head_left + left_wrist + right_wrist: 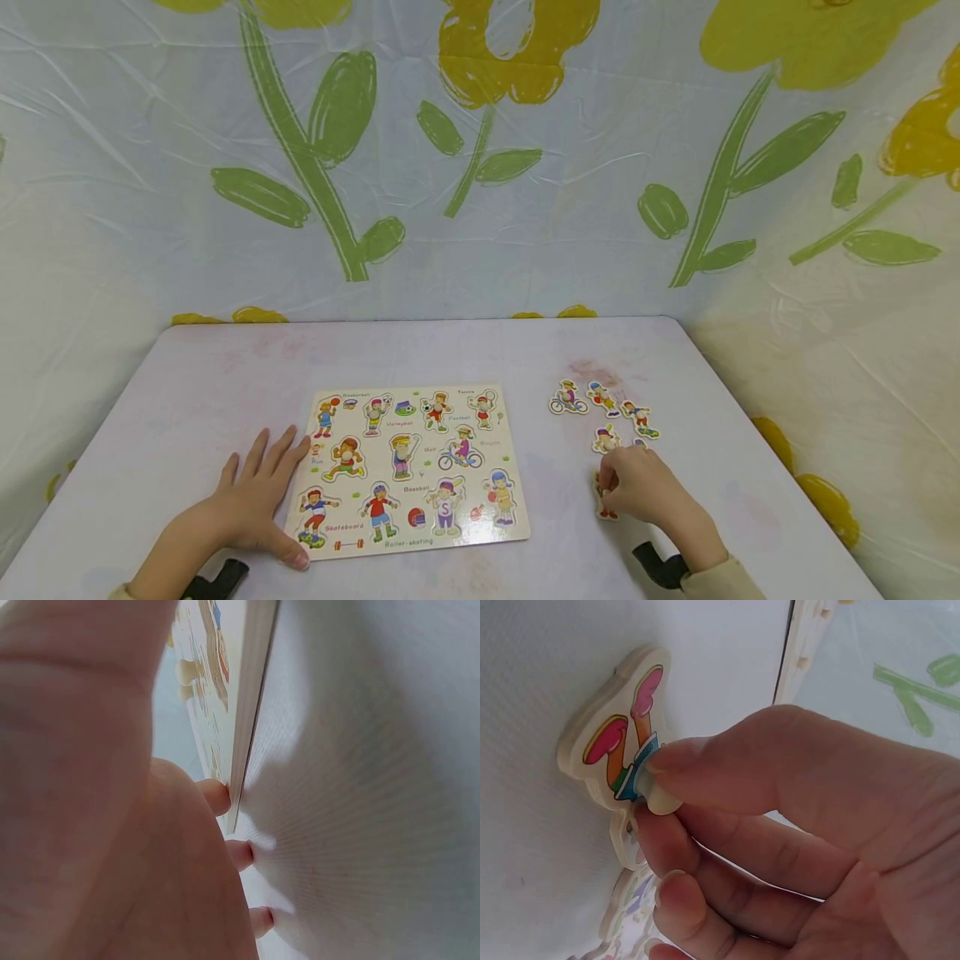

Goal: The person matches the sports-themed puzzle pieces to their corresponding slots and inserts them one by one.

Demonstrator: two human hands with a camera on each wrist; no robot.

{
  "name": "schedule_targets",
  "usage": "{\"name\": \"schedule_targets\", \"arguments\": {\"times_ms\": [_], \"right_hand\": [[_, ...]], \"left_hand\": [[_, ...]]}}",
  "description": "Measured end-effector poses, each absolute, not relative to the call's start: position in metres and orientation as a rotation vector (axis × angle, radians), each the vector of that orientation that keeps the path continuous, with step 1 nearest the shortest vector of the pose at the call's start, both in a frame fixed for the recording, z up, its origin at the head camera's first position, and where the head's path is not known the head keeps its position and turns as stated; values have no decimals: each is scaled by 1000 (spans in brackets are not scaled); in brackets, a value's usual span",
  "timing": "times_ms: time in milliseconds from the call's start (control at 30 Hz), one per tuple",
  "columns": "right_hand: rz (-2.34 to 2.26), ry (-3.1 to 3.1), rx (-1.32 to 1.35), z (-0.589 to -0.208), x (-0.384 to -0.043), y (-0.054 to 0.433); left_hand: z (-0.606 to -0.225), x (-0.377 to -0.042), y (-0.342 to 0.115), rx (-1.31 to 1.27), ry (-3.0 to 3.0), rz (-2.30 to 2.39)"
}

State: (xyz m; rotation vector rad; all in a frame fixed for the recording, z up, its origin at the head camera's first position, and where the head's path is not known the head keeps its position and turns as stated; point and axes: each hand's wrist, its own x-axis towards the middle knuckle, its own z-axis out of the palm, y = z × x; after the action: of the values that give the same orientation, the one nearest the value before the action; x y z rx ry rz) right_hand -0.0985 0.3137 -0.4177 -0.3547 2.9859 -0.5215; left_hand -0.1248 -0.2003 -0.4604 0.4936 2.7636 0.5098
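Note:
A wooden puzzle board (378, 468) with sports figures and printed words lies on the table. My left hand (247, 508) is spread flat at its left side, the thumb at the lower left corner. In the left wrist view, fingertips (217, 796) sit right at the board's edge, and pale knobs (187, 673) stand up from its face. To the right of the board, my right hand (652, 483) pinches the pale knob (661, 798) of a puzzle piece (611, 742) between thumb and fingers. Pink shoes and blue clothing show on that piece; the hand hides the rest.
Beyond the right hand lie several loose puzzle pieces: a cyclist (568, 398), a blue-capped figure (602, 400), a skateboarder (641, 419) and one partly behind the hand (606, 439). A flower-printed sheet (570, 233) hangs behind and beside the white table (420, 354).

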Motion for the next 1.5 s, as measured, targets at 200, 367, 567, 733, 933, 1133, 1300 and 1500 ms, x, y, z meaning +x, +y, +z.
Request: {"name": "schedule_targets", "arguments": {"times_ms": [200,367,567,733,933,1133,1300,1500], "right_hand": [[-493,3001,-367,-417,-98,314],[-458,3028,-397,-416,-99,313],[-431,3044,-424,-413,-99,313],[-456,3034,-398,-409,-102,311],[-472,3043,-429,-404,-106,307],[-479,3061,-471,-397,-109,301],[-478,3024,-377,-389,-114,291],[-466,3021,-403,-383,-118,281]], "left_hand": [[-457,-124,-199,489,2760,506],[-458,-124,-200,474,2750,517],[-460,-125,-200,489,2756,534],[-460,-125,-200,483,2757,532],[-461,-125,-200,485,2761,524],[-461,-124,-200,491,2763,526],[-462,-125,-200,479,2763,529],[-454,-124,-198,474,2736,521]]}}
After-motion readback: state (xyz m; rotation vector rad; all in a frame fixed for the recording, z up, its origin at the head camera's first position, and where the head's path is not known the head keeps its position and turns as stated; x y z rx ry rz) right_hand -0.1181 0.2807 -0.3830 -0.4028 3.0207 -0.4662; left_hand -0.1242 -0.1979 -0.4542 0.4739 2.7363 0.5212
